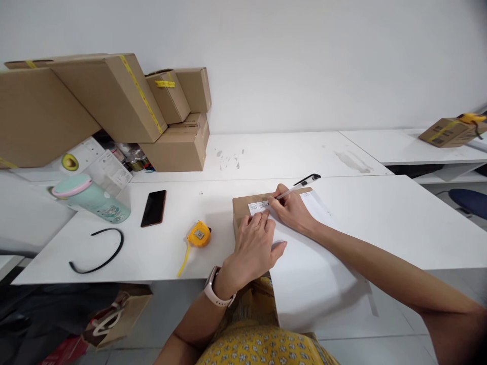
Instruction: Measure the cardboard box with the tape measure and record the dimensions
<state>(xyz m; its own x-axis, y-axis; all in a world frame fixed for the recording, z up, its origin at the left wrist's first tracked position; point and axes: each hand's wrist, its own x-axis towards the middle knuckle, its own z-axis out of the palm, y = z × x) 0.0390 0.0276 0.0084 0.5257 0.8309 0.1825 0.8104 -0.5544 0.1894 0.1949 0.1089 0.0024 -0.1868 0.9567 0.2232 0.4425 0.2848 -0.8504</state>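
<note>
My right hand (293, 209) grips a pen (300, 184) with a black cap on its upper end. The tip rests at a small white slip (255, 207) covered in handwritten lines. Under the slip lies a brown cardboard box (239, 205). My left hand (255, 241) lies palm down over the box, fingers stretched out and touching the slip's lower edge, thumb apart. A large white sheet (323, 289) spreads beneath my right forearm and hangs past the table's front edge. Small writing shows at its upper end.
Left of my hands on the white table (380, 223) are a yellow tape measure (199, 234), a phone (154, 208), a black headband (114, 254) and a mint tumbler (93, 198). Stacked cardboard boxes (171, 149) stand behind them. Another box (445, 133) sits far right.
</note>
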